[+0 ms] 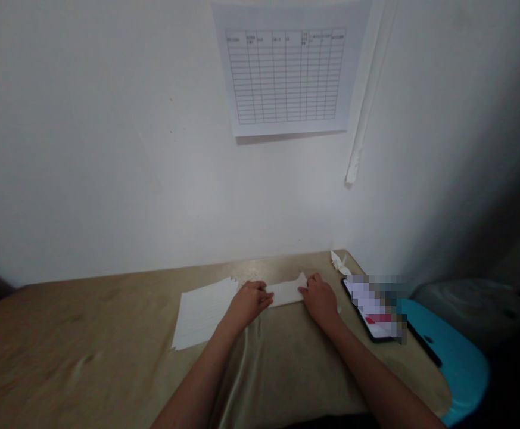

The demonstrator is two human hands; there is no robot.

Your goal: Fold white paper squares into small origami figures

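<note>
A folded strip of white paper (286,293) lies on the cloth-covered table between my two hands. My left hand (251,299) pinches its left end, thumb and fingers together. At the other end, my right hand (319,295) grips the strip with curled fingers, and a small pointed corner of paper sticks up beside it. Just left of my left hand rest lined sheets of paper (204,313) with torn edges. A small folded white paper figure (340,263) sits beyond my right hand, at the table's back right corner.
A phone (371,310) with a lit, partly blurred screen lies right of my right hand. Past the table's right edge is a turquoise stool or chair (458,342). A printed grid sheet (289,77) hangs on the wall behind, beside a white cable strip (367,101).
</note>
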